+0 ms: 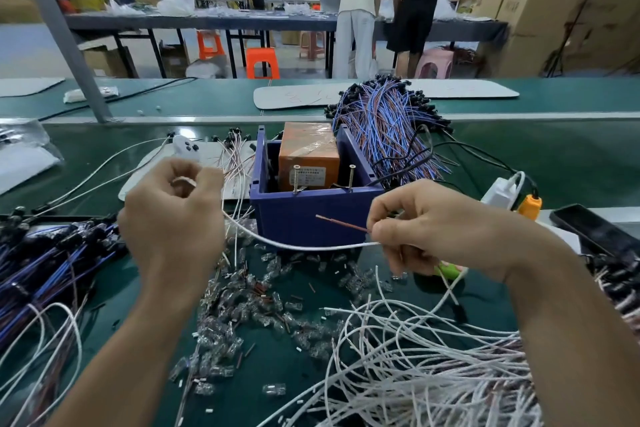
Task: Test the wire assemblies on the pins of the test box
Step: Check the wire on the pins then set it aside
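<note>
Right hand (433,229) pinches wire assembly (304,247), brown tip (341,222) pointing left — below the pins (350,177); left hand (173,218) seemingly grips other end.

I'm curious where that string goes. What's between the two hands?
In the head view, a white wire sags from the left hand to the right hand, in front of the blue box. A brown wire pokes out too.

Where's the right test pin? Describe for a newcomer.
Find the dark blue box mid-bench, holding an orange block. Inside its near wall stand the left screw and the right pin. The right pin is nearer the right hand, by the block's right edge.
</note>
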Demonstrator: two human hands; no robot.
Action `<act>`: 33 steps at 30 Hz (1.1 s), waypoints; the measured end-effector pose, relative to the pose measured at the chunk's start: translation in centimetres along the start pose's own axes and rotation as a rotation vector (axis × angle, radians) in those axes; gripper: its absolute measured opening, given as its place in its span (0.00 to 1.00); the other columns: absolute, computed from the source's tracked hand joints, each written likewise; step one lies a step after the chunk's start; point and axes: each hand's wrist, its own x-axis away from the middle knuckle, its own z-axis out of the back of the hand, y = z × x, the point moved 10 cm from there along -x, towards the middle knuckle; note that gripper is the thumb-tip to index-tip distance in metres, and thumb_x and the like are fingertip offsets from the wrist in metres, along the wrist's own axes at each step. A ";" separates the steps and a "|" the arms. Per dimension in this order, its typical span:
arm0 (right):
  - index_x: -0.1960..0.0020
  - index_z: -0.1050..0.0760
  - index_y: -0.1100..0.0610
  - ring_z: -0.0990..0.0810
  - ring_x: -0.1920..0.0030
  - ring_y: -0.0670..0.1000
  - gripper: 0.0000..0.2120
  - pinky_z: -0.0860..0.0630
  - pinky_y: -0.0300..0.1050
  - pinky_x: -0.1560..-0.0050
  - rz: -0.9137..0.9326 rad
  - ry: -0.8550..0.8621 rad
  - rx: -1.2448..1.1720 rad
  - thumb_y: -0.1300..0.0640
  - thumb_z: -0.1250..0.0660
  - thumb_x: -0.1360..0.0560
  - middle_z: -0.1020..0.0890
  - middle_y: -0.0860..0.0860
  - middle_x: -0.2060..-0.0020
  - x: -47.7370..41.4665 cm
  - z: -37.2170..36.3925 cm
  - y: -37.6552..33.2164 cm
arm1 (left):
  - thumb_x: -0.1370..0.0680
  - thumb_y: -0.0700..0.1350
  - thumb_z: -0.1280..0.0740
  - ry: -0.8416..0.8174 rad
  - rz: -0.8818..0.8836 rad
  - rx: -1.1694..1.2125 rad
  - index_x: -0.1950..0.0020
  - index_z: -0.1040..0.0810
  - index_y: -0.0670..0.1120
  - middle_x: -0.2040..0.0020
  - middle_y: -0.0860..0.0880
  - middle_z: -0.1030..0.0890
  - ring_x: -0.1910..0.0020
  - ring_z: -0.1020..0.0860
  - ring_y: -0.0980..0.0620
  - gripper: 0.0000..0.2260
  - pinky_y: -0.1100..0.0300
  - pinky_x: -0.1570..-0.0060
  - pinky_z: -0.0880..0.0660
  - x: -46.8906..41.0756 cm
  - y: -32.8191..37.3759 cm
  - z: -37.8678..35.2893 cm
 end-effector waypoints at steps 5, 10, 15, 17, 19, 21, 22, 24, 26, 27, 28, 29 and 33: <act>0.62 0.18 0.55 0.30 0.76 0.44 0.10 0.34 0.34 0.75 0.034 0.056 0.066 0.62 0.30 0.22 0.18 0.54 0.72 -0.3 0.6 -0.7 | 0.27 0.60 0.30 -0.164 0.013 -0.787 0.63 0.18 0.54 0.63 0.49 0.20 0.61 0.25 0.44 0.12 0.55 0.62 0.33 -2.2 -1.1 0.0; 0.61 0.16 0.49 0.25 0.72 0.43 0.08 0.28 0.37 0.69 0.023 0.086 0.297 0.57 0.29 0.25 0.15 0.48 0.70 -1.1 -0.4 -1.0 | 0.26 0.59 0.27 -0.335 -0.278 -0.714 0.67 0.18 0.55 0.73 0.60 0.29 0.63 0.25 0.48 0.13 0.58 0.65 0.35 -0.5 2.6 -1.8; 0.61 0.16 0.44 0.25 0.72 0.39 0.08 0.30 0.30 0.71 0.022 0.111 0.408 0.53 0.29 0.25 0.16 0.43 0.69 -1.4 -1.3 -1.7 | 0.26 0.57 0.25 -1.026 -0.214 -0.256 0.54 0.13 0.65 0.63 0.66 0.16 0.63 0.19 0.68 0.03 0.75 0.66 0.28 7.2 3.4 -8.3; 0.61 0.16 0.44 0.24 0.71 0.40 0.08 0.30 0.30 0.70 0.036 0.126 0.420 0.53 0.30 0.25 0.16 0.43 0.69 -1.4 -1.4 -2.0 | 0.25 0.55 0.25 -1.044 -0.228 -0.296 0.53 0.12 0.63 0.64 0.64 0.15 0.67 0.20 0.66 0.03 0.73 0.69 0.28 8.3 2.9 -9.5; 0.60 0.16 0.44 0.21 0.70 0.43 0.07 0.25 0.35 0.68 0.050 0.119 0.409 0.53 0.29 0.25 0.15 0.43 0.68 -1.2 -1.5 -2.2 | 0.23 0.52 0.26 -1.042 -0.204 -0.261 0.55 0.11 0.60 0.66 0.61 0.15 0.73 0.23 0.63 0.04 0.68 0.74 0.30 8.4 2.7 -9.8; 0.60 0.15 0.43 0.17 0.66 0.49 0.07 0.18 0.46 0.64 0.044 0.095 0.370 0.53 0.28 0.25 0.14 0.44 0.67 -0.8 -1.3 -2.2 | 0.23 0.52 0.26 -1.095 -0.174 -0.189 0.56 0.11 0.60 0.67 0.58 0.15 0.71 0.22 0.59 0.05 0.61 0.70 0.23 8.5 2.6 -9.9; 0.60 0.15 0.43 0.16 0.65 0.48 0.07 0.17 0.48 0.63 0.044 0.090 0.360 0.53 0.27 0.26 0.14 0.43 0.67 -0.5 -1.0 -2.2 | 0.22 0.52 0.26 -1.133 -0.156 -0.143 0.56 0.12 0.60 0.66 0.56 0.15 0.69 0.20 0.58 0.05 0.59 0.66 0.21 8.7 2.7 -9.8; 0.59 0.15 0.42 0.17 0.65 0.43 0.08 0.18 0.44 0.61 0.055 0.097 0.345 0.54 0.26 0.26 0.14 0.42 0.66 0.2 -0.5 -2.3 | 0.22 0.51 0.26 -1.188 -0.115 -0.036 0.55 0.12 0.60 0.64 0.54 0.14 0.64 0.16 0.55 0.05 0.55 0.58 0.18 9.1 3.0 -9.7; 0.57 0.14 0.42 0.17 0.65 0.43 0.10 0.19 0.42 0.60 0.054 0.122 0.327 0.57 0.27 0.26 0.14 0.43 0.65 1.5 -0.1 -2.2 | 0.22 0.50 0.25 -1.175 -0.079 0.042 0.54 0.12 0.60 0.60 0.51 0.12 0.55 0.15 0.44 0.04 0.45 0.50 0.17 9.7 3.2 -10.0; 0.57 0.14 0.42 0.17 0.65 0.46 0.11 0.20 0.46 0.60 0.042 0.145 0.337 0.58 0.27 0.25 0.14 0.44 0.65 2.2 0.1 -2.0 | 0.23 0.49 0.25 -1.160 -0.059 0.075 0.54 0.11 0.59 0.58 0.49 0.12 0.51 0.16 0.39 0.05 0.40 0.47 0.18 10.1 3.3 -10.2; 0.57 0.15 0.42 0.17 0.65 0.49 0.12 0.20 0.50 0.61 0.025 0.174 0.359 0.59 0.28 0.25 0.14 0.44 0.66 3.0 0.3 -1.6 | 0.22 0.47 0.26 -1.156 -0.028 0.122 0.53 0.11 0.57 0.56 0.47 0.12 0.49 0.16 0.37 0.05 0.38 0.44 0.19 10.9 3.4 -10.5; 0.58 0.15 0.42 0.18 0.64 0.52 0.12 0.20 0.52 0.60 0.004 0.201 0.390 0.60 0.29 0.25 0.15 0.45 0.67 3.8 0.6 -1.2 | 0.21 0.43 0.27 -1.175 0.015 0.181 0.53 0.11 0.54 0.56 0.46 0.12 0.50 0.15 0.39 0.07 0.41 0.43 0.19 12.0 3.4 -11.0; 0.61 0.14 0.44 0.18 0.64 0.53 0.13 0.22 0.48 0.62 -0.088 0.287 0.504 0.61 0.28 0.26 0.15 0.45 0.67 7.5 2.0 0.0 | 0.24 0.44 0.28 -1.294 0.045 0.218 0.56 0.11 0.56 0.61 0.48 0.12 0.65 0.18 0.53 0.08 0.54 0.61 0.19 17.0 3.6 -12.9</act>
